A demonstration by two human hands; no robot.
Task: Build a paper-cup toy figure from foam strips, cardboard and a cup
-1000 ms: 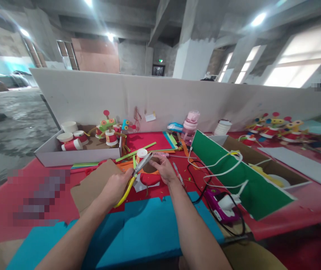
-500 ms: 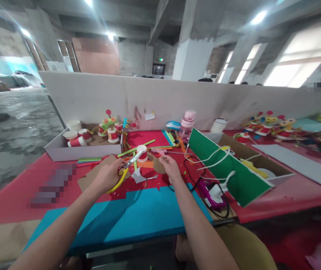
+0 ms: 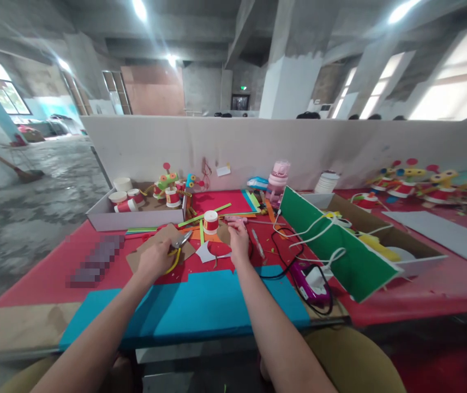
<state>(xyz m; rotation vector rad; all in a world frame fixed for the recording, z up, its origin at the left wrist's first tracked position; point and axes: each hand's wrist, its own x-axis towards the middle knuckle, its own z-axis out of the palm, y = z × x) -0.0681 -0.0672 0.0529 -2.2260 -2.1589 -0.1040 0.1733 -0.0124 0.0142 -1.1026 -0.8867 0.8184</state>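
My left hand is closed round yellow-handled scissors, low over flat brown cardboard on the left. The blades point up and right, toward a red-and-white paper cup that stands upright. Between the fingers of my right hand is a rounded brown cardboard piece, partly covered by the hand. Just behind those fingers lies a pink glue gun. A white paper scrap rests on the red cover between my hands.
A white tray with cups and figures stands back left. At right are a green board, white cables, a purple power strip and an open box. A blue sheet covers the front edge. A pink bottle stands behind.
The scissors have dropped from in front of the cup down to the left, onto or just above the cardboard. My right hand has moved left with the cardboard piece. The view has shifted slightly.
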